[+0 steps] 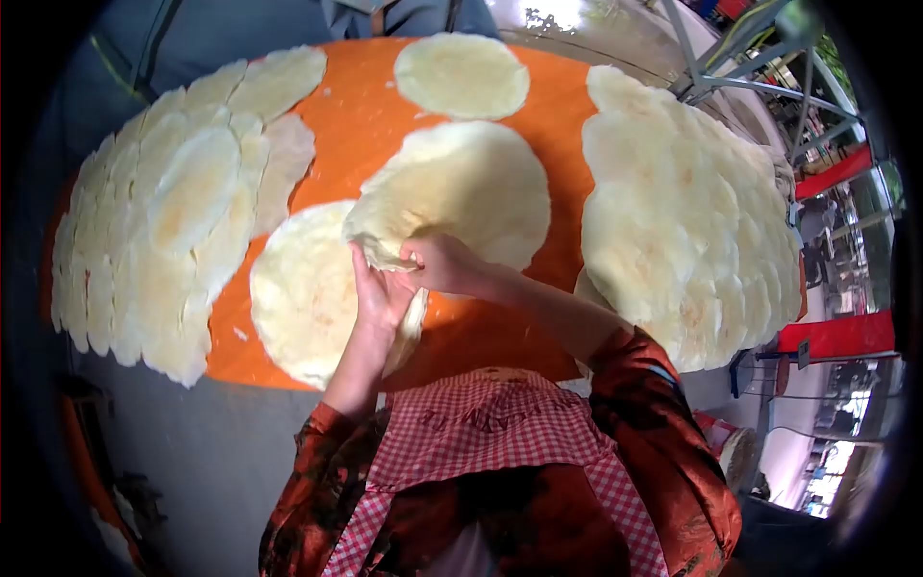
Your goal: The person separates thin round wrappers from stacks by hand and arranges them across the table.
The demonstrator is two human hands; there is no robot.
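Observation:
A large round flatbread [471, 183] lies on the orange table cover [356, 96]. Its near-left edge is lifted and folded between my two hands. My right hand [437, 264] is closed on that edge, with the fingertips partly hidden. My left hand [380, 288] is turned palm up beneath the same edge, with the thumb against it. Another round flatbread [303, 288] lies just left of my left hand, and part of it is hidden by my left forearm. Beyond the large one sits a smaller flatbread [461, 77].
Overlapping flatbreads [144, 221] cover the table's left end, and another overlapping layer [673, 221] covers the right end. Metal frame bars [769, 82] stand past the far right corner. A red bar [836, 335] is at the right.

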